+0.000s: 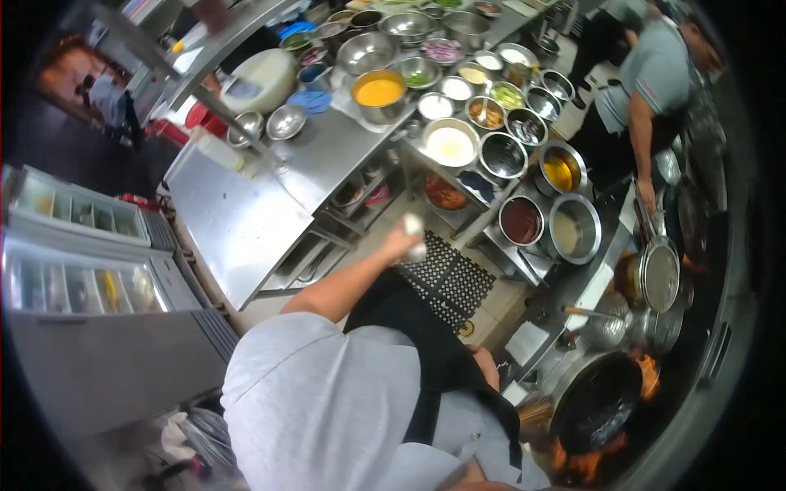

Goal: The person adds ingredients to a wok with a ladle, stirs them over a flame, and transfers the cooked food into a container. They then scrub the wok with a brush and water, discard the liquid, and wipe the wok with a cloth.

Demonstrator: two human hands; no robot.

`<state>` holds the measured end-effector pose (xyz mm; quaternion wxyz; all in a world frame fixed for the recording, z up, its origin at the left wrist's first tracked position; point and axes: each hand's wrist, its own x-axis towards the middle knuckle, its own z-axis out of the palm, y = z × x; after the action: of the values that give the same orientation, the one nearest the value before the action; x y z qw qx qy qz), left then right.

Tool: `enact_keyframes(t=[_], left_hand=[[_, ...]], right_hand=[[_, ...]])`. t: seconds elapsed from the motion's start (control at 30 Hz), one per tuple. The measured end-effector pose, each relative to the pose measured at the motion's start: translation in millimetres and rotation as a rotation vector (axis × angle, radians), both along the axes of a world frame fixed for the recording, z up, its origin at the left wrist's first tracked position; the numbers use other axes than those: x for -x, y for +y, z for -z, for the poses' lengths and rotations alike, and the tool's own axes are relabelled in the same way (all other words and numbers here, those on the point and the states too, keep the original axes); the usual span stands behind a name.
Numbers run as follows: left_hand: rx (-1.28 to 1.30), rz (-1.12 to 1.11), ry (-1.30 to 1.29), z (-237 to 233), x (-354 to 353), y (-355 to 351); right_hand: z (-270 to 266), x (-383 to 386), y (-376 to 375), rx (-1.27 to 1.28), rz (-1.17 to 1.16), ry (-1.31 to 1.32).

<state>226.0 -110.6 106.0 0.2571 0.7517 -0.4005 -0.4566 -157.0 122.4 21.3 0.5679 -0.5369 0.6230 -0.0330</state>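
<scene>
My left hand (398,243) reaches forward over the floor, its fingers closed around a small whitish thing (413,226) that is too blurred to name. Under it lies a black perforated floor mat (446,278). Close to my black apron (393,327) is my right hand (485,366), only partly in view; its fingers are hidden. To the right of that hand, a dark wok (602,401) sits over flames, and a bamboo brush (536,411) is beside it.
Steel bowls and pots, including one of orange sauce (379,88), crowd the counter ahead. A steel table (237,221) is at left, near glass-topped fridges (90,278). At right, a co-worker (655,82) reaches toward a strainer (660,278) by the stove.
</scene>
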Motion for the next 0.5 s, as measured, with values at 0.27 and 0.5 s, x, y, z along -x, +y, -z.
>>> enact_keyframes(t=[0.27,0.5], left_hand=[[0.169,-0.407,0.014,-6.6,-226.5,-168.8],[0.039,-0.479,-0.671,25.7,-264.1,-167.3]], right_hand=[[99.8,-3.5,-27.5,-0.353,0.458,0.026],[153.8,-46.5,0.7,-0.299,0.325,0.256]])
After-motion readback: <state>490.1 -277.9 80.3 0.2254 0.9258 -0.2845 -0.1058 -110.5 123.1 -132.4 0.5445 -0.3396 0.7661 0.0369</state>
